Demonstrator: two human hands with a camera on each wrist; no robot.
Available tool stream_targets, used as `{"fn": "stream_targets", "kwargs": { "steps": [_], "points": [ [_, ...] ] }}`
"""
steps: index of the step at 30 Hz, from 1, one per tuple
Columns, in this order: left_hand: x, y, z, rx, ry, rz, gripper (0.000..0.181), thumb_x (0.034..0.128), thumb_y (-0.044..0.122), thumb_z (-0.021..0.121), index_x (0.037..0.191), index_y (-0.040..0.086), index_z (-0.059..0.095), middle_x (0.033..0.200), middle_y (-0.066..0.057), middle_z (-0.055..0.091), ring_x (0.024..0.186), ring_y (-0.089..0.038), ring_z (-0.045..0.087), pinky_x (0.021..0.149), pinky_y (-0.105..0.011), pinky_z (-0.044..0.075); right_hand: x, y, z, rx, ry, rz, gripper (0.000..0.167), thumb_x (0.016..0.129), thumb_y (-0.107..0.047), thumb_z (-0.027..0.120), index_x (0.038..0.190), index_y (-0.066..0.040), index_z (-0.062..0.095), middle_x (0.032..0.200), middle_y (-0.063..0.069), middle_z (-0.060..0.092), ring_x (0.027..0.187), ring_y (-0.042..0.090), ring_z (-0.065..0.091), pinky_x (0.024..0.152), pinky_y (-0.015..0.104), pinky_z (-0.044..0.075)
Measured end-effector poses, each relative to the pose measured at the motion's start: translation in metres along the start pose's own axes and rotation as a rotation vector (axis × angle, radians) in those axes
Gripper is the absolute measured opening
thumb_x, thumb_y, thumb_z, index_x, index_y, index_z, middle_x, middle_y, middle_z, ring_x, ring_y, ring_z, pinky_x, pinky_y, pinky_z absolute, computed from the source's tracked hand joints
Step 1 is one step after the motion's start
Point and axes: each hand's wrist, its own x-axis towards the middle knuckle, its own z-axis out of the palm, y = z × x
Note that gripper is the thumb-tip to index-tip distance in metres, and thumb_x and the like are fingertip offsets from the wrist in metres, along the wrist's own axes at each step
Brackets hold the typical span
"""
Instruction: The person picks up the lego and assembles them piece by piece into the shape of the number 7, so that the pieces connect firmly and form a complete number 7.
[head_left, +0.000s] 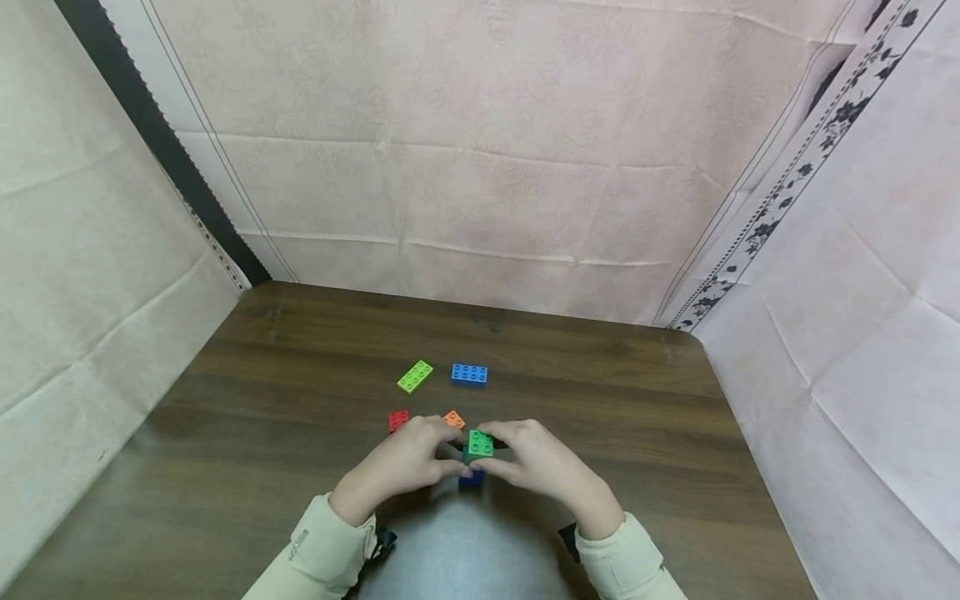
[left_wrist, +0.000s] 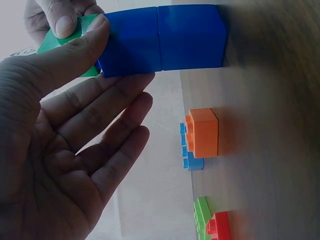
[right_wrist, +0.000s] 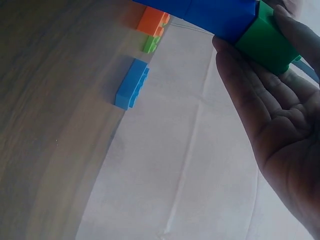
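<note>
Two dark blue bricks (left_wrist: 192, 37) (right_wrist: 220, 17) stand stacked on the table, with a green brick (head_left: 481, 443) (right_wrist: 268, 42) at the top of the stack. From the right side, my right hand (head_left: 542, 462) (right_wrist: 287, 110) grips the green brick between thumb and fingers. My left hand (head_left: 405, 461) (left_wrist: 75, 130) holds the stack from the left, its thumb at the seam of green and upper blue, its fingertips against the upper blue brick. In the left wrist view the green brick looks slightly skewed on the blue; whether it is fully seated I cannot tell.
Beyond my hands lie an orange brick (head_left: 453, 419), a red brick (head_left: 398, 420), a light green brick (head_left: 415, 377) and a lighter blue brick (head_left: 469, 374). Patterned cloth (head_left: 480, 167) walls in the brown wooden table (head_left: 600, 392) at the back and both sides.
</note>
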Motion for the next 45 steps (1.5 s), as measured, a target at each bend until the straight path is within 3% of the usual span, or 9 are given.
{"fn": "stream_targets", "kwargs": {
  "steps": [11, 22, 31, 45],
  "points": [
    [-0.0001, -0.0004, 0.0001, -0.013, -0.012, -0.015, 0.024, 0.0896, 0.036, 0.077, 0.108, 0.021, 0.075, 0.101, 0.016, 0.069, 0.09, -0.013, 0.064, 0.078, -0.028, 0.052, 0.0006, -0.0009, -0.0005, 0.003, -0.016, 0.014, 0.038, 0.094, -0.028, 0.073, 0.123, -0.004, 0.067, 0.11, 0.0, 0.073, 0.098, 0.004, 0.067, 0.084, 0.036, 0.058],
    [0.0003, 0.0001, -0.0008, -0.009, -0.019, -0.026, 0.021, 0.0898, 0.036, 0.077, 0.106, 0.022, 0.075, 0.1, 0.016, 0.068, 0.09, -0.014, 0.064, 0.077, -0.029, 0.052, 0.0027, -0.0065, -0.0035, 0.005, -0.046, 0.05, 0.036, 0.094, -0.027, 0.074, 0.123, -0.007, 0.067, 0.105, -0.003, 0.071, 0.086, 0.005, 0.065, 0.079, 0.023, 0.056],
    [-0.0002, 0.0005, -0.001, 0.004, -0.019, -0.027, 0.02, 0.0894, 0.035, 0.078, 0.105, 0.022, 0.075, 0.098, 0.017, 0.068, 0.089, -0.011, 0.062, 0.077, -0.029, 0.052, 0.0025, -0.0066, -0.0025, 0.007, -0.043, 0.049, 0.037, 0.094, -0.026, 0.074, 0.124, -0.006, 0.066, 0.108, -0.001, 0.072, 0.092, 0.004, 0.066, 0.081, 0.034, 0.058],
    [-0.0014, -0.0007, 0.0007, 0.008, -0.021, -0.017, 0.023, 0.0906, 0.035, 0.076, 0.11, 0.022, 0.074, 0.105, 0.015, 0.069, 0.097, -0.014, 0.065, 0.083, -0.033, 0.053, 0.0017, -0.0059, -0.0022, 0.027, -0.042, 0.051, 0.036, 0.094, -0.027, 0.074, 0.123, -0.007, 0.067, 0.108, -0.003, 0.072, 0.095, 0.005, 0.067, 0.084, 0.034, 0.058]
  ]
}}
